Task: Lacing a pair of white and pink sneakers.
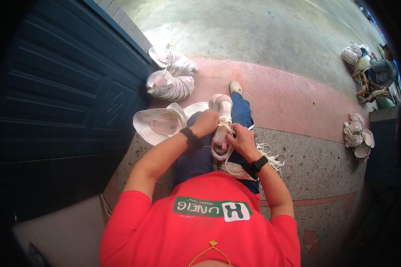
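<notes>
A pale pink and white sneaker [221,133] lies across my lap, its toe pointing away from me and its pink-lined opening toward me. Cream lace [227,126] runs over its front. My left hand [206,123] is closed at the left side of the lacing, its fingertips at the lace; the exact grip is partly hidden. On the right side of the shoe, my right hand [243,141] pinches the lace near the eyelets with thumb and fingers. A bundle of loose white laces [274,160] hangs by my right thigh.
Left of my knees lies a white shoe upper [158,124] with pink lining. Beyond it, nested uppers [171,84] stand against a dark blue door [67,84]. More shoe parts [357,133] lie at right, below a cluttered wooden chair [367,84].
</notes>
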Tool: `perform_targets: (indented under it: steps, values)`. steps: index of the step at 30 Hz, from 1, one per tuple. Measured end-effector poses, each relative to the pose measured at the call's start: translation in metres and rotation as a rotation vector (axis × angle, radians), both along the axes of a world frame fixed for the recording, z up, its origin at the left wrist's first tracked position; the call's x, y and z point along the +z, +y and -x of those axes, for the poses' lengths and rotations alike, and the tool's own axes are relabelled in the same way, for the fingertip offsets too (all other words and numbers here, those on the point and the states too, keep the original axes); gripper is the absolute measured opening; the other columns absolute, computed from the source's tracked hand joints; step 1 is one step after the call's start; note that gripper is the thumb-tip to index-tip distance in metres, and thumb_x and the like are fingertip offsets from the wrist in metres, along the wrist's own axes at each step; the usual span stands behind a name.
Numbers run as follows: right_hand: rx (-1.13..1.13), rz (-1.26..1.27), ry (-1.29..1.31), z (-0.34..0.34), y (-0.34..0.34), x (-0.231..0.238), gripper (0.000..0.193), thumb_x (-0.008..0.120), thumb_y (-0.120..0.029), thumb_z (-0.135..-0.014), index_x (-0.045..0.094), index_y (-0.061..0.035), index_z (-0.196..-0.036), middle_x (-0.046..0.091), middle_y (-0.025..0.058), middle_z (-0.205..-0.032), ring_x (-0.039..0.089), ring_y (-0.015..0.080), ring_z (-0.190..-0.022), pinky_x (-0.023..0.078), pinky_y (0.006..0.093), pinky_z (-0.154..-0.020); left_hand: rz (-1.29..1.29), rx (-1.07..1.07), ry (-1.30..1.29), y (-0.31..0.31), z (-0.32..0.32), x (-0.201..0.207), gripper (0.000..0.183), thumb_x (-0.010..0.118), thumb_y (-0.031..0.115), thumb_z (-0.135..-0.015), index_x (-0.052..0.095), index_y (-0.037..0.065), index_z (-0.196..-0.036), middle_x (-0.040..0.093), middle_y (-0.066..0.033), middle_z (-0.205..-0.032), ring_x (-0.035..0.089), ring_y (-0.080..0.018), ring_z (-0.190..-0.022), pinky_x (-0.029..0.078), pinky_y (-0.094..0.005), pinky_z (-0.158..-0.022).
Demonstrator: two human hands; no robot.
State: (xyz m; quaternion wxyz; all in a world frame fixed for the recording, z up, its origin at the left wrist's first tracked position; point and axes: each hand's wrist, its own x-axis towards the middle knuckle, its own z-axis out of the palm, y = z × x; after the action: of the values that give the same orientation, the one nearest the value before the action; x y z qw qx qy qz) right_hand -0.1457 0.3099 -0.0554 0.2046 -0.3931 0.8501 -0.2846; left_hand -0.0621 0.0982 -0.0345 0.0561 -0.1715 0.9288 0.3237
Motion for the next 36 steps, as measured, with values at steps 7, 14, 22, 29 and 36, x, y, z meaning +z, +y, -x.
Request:
perform_targets:
  steps: [7, 14, 22, 29, 36]
  values:
    - [-0.018, -0.013, 0.021, -0.001, 0.004, -0.002, 0.041, 0.072, -0.033, -0.084, 0.068, -0.0079, -0.116, 0.074, 0.0163, -0.098, 0.069, 0.0374, -0.097, 0.046, 0.0512, -0.084, 0.411, 0.021, 0.282, -0.024, 0.006, 0.021, 0.027, 0.066, 0.028, -0.094, 0.070, 0.000, -0.093, 0.072, -0.0219, -0.079, 0.073, -0.0344, -0.065, 0.058, -0.0445, -0.059]
    - [-0.017, -0.012, 0.038, -0.001, 0.005, -0.002, 0.041, 0.071, -0.032, -0.085, 0.068, -0.0071, -0.117, 0.073, 0.0154, -0.098, 0.068, 0.0370, -0.096, 0.046, 0.0503, -0.084, -0.103, 0.063, -0.157, -0.013, 0.008, 0.013, 0.038, 0.068, 0.034, -0.093, 0.073, -0.003, -0.084, 0.069, -0.0191, -0.069, 0.068, -0.0288, -0.055, 0.055, -0.0408, -0.057]
    - [-0.027, 0.044, 0.062, -0.002, 0.006, -0.004, 0.038, 0.072, -0.030, -0.085, 0.069, -0.0050, -0.113, 0.073, 0.0171, -0.096, 0.068, 0.0378, -0.095, 0.047, 0.0503, -0.085, -0.348, 0.522, 0.372, -0.036, 0.011, 0.005, 0.015, 0.058, 0.013, -0.096, 0.062, 0.000, -0.100, 0.069, -0.0279, -0.087, 0.069, -0.0462, -0.085, 0.055, -0.0537, -0.076]
    - [-0.022, 0.042, 0.086, -0.002, 0.006, -0.005, 0.036, 0.070, -0.030, -0.084, 0.068, -0.0080, -0.113, 0.071, 0.0143, -0.096, 0.067, 0.0349, -0.095, 0.045, 0.0489, -0.083, 0.333, 0.133, 0.454, -0.047, -0.008, 0.032, 0.008, 0.063, 0.017, -0.097, 0.062, 0.010, -0.103, 0.068, -0.0159, -0.081, 0.068, -0.0405, -0.068, 0.056, -0.0501, -0.063]
    - [-0.019, 0.126, 0.141, -0.007, 0.008, -0.010, 0.039, 0.070, -0.026, -0.084, 0.064, -0.0077, -0.118, 0.069, 0.0120, -0.102, 0.066, 0.0324, -0.099, 0.045, 0.0465, -0.085, 0.430, -0.052, 0.250, -0.082, -0.061, 0.083, 0.013, 0.068, 0.014, -0.093, 0.067, 0.010, -0.106, 0.066, -0.0114, -0.086, 0.068, -0.0348, -0.087, 0.055, -0.0480, -0.079]
